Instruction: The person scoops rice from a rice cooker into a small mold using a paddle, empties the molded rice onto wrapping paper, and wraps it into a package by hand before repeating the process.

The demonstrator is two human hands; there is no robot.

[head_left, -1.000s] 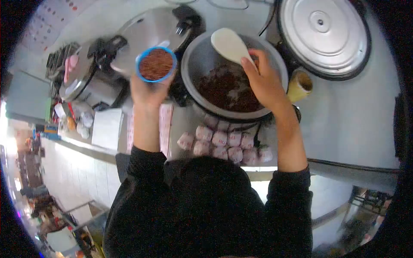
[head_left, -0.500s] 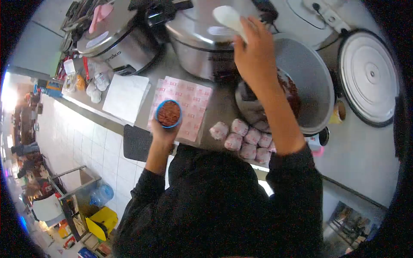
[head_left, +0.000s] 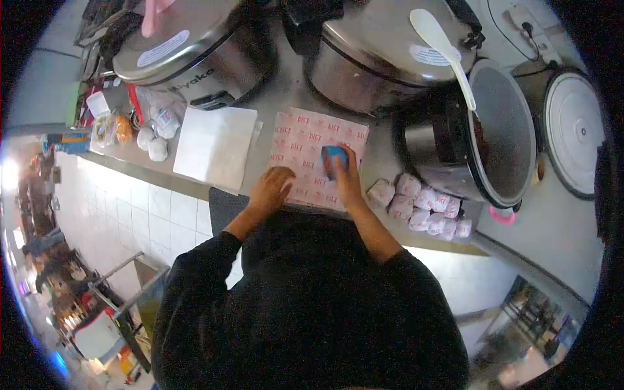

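Note:
My right hand (head_left: 348, 175) is wrapped around a small blue cup (head_left: 334, 153), tipped over on the printed pink wrapping paper (head_left: 305, 136); its mouth is hidden from me. At the paper's left edge, my left hand (head_left: 273, 187) rests with fingers apart and bent, holding nothing. A white rice paddle (head_left: 437, 40) lies across the lid of a rice cooker and the rim of the open pot (head_left: 484, 162). Reddish-brown rice (head_left: 481, 140) shows partly inside that pot. Several paper-wrapped bundles (head_left: 419, 201) sit right of my right hand.
Two lidded rice cookers (head_left: 195, 84) (head_left: 364, 78) stand at the back. A stack of white paper (head_left: 214, 146) lies left, beside small plastic bags (head_left: 166, 120). A round lid (head_left: 578, 130) and a power strip (head_left: 533, 32) are at the right. The counter's front edge runs close to my body.
My right hand has let go of the paddle and now holds the cup, which my left hand held upright full of brown rice. The cup is now tipped over on the paper.

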